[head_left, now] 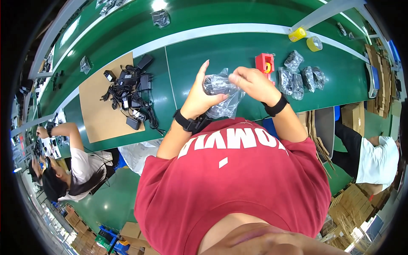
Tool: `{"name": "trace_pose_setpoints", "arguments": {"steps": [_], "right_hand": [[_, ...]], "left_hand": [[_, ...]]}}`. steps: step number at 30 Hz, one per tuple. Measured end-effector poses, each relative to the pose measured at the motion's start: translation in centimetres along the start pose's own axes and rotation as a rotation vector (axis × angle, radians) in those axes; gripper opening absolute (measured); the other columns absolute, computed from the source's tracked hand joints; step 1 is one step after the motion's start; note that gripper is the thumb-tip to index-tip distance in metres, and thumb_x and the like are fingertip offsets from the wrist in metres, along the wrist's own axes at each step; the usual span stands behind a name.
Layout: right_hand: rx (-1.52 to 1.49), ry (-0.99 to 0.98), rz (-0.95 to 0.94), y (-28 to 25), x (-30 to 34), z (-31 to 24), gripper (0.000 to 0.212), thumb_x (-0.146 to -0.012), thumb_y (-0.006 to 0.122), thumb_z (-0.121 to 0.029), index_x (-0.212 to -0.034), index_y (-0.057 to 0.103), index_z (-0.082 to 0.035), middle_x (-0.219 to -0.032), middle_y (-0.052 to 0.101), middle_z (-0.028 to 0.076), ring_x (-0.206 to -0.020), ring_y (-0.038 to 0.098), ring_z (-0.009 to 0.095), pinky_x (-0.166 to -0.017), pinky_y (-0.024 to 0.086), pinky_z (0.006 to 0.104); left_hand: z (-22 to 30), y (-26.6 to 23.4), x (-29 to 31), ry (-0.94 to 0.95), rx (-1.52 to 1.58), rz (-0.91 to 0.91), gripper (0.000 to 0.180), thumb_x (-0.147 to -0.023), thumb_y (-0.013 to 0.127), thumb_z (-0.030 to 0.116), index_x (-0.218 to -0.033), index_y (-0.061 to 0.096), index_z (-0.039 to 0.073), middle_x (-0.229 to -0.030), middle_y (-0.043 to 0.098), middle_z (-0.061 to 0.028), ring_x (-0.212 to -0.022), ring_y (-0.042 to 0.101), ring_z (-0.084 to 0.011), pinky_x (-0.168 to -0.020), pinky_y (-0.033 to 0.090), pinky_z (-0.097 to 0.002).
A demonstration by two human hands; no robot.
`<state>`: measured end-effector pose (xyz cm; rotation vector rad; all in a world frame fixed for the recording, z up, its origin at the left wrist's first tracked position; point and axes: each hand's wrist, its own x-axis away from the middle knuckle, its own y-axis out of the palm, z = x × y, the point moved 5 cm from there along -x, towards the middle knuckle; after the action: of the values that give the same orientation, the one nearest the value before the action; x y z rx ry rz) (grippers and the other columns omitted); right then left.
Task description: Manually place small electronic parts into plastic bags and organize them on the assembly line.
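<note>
One clear plastic bag (pixel 225 87) is sitting between the person's hands, just above the near edge of the bench, its film crinkling into bright folds around a dark object (pixel 214 86) whose shape is blurring behind the glare. Loose film is hanging below it toward the red shirt (pixel 233 178). The left hand (pixel 201 94) is cupping the bag, half open, forefinger pointing up and thumb curving across the front. The right hand (pixel 254 83) is curling, its fingertips meeting the bag's upper right edge; whether they are pinching the film, one cannot tell.

White block letters are running across the shirt's chest, and small pale labels are showing on some black adapters (pixel 133 123), too tiny to read.

Those adapters are lying tangled with their cables on a brown cardboard sheet (pixel 94 106), left on the green bench (pixel 187 55). To the right, a red tape dispenser (pixel 264 61) is standing near several bagged bundles (pixel 292 83), with two yellow tape rolls (pixel 297 34) resting beyond. A co-worker (pixel 80 172) is reaching over the bench at far left; another person (pixel 376 161), in white, is appearing at far right.
</note>
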<state>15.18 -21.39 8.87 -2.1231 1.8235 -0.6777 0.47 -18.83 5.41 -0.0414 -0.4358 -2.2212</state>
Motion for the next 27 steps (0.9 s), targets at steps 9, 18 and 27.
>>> {"name": "trace_pose_setpoints", "arguments": {"steps": [9,18,27], "right_hand": [[-0.069,-0.154,-0.097,-0.2,0.4,-0.1,0.017,-0.082,0.054,-0.015,-0.079,0.056,0.002,-0.076,0.057,0.007,-0.066,0.055,0.015,-0.059,0.045,0.0253],[-0.648,0.057,-0.237,1.5,0.5,2.9,0.02,-0.087,0.048,-0.017,-0.088,0.054,0.002,-0.079,0.056,0.003,-0.07,0.055,0.009,-0.064,0.048,0.0243],[-0.658,0.147,0.053,0.8,0.1,4.0,0.021,-0.085,0.051,-0.017,-0.084,0.055,0.003,-0.075,0.058,0.005,-0.067,0.057,0.011,-0.062,0.049,0.0237]], "left_hand": [[1.3,0.3,0.2,-0.089,-0.033,-0.203,0.108,-0.053,0.074,0.003,-0.135,0.004,0.007,-0.108,0.043,-0.0122,-0.099,0.045,-0.0173,-0.088,0.035,-0.0288],[0.8,-1.2,-0.5,-0.042,-0.181,-0.199,0.103,-0.054,0.075,0.005,-0.135,0.01,0.007,-0.11,0.043,-0.0124,-0.102,0.047,-0.0197,-0.086,0.039,-0.0312],[0.2,-0.4,-0.5,0.218,-0.662,0.089,0.079,-0.069,0.067,0.024,-0.129,0.022,-0.002,-0.119,0.039,-0.0247,-0.11,0.042,-0.0331,-0.092,0.034,-0.0347]]}}
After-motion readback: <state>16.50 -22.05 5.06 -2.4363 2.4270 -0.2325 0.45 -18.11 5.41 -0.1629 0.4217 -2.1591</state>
